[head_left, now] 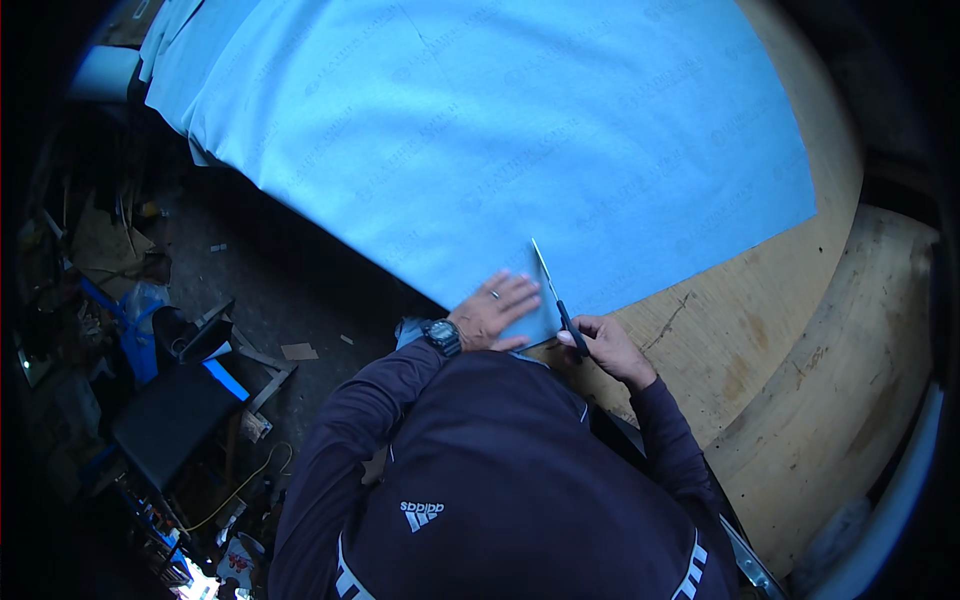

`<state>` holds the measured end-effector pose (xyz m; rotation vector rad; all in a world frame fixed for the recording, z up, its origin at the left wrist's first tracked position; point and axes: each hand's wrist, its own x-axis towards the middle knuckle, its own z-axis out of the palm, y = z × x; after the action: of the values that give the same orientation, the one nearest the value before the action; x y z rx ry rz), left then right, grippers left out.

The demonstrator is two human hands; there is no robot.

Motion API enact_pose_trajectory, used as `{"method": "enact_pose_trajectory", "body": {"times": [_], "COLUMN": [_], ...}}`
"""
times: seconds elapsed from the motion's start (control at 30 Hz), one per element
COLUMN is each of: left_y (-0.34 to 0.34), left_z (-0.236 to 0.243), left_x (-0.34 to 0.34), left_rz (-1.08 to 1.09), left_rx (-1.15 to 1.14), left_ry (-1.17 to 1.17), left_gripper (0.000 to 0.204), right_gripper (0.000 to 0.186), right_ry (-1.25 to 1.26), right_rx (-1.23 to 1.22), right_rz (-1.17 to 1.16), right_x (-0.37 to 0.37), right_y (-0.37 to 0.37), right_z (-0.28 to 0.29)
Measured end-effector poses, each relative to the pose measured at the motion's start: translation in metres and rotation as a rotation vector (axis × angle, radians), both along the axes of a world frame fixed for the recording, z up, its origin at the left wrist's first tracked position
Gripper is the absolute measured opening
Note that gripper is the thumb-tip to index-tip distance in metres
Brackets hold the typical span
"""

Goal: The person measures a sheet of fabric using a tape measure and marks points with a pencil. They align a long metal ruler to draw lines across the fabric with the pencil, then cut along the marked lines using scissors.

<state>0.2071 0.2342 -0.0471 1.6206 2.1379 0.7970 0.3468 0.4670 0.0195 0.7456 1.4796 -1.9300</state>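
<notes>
A large light-blue sheet of material (480,150) with faint repeated print is spread over the wooden table, with soft wrinkles across it. My left hand (495,310) lies flat on the sheet near its front edge, fingers spread, with a ring and a dark wristwatch (442,337). Just right of it, my right hand (608,350) grips the black handles of a pair of scissors (563,310). The scissors' blades point away from me over the sheet, and they look nearly closed together. Whether the lower blade is under the sheet I cannot tell.
Bare wood of the table (700,345) shows along the sheet's right and front edges. On the left the sheet hangs past the table edge above a dark floor. A black padded chair (175,420) stands there amid clutter, scraps and a yellow cord (235,495).
</notes>
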Motion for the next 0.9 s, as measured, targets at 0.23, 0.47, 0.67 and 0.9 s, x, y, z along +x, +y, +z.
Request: {"method": "enact_pose_trajectory", "body": {"times": [0.23, 0.47, 0.67, 0.9], "left_y": [0.020, 0.018, 0.017, 0.016], "left_z": [-0.006, -0.014, -0.025, -0.026], "left_x": [0.006, 0.005, 0.009, 0.002], "left_rz": [-0.242, -0.244, -0.261, -0.240], "left_rx": [-0.068, -0.025, -0.023, 0.039], "left_ry": [0.028, 0.078, 0.053, 0.000], "left_gripper": [0.069, 0.066, 0.068, 0.068], "right_gripper": [0.038, 0.031, 0.031, 0.032], "right_ry": [0.040, 0.165, 0.148, 0.227], "right_rx": [0.070, 0.072, 0.004, 0.087], "right_rz": [0.075, -0.028, 0.005, 0.047], "right_x": [-0.007, -0.045, -0.095, -0.170], "right_y": [0.001, -0.009, -0.001, -0.002], "right_z": [0.000, -0.010, -0.015, -0.022]}}
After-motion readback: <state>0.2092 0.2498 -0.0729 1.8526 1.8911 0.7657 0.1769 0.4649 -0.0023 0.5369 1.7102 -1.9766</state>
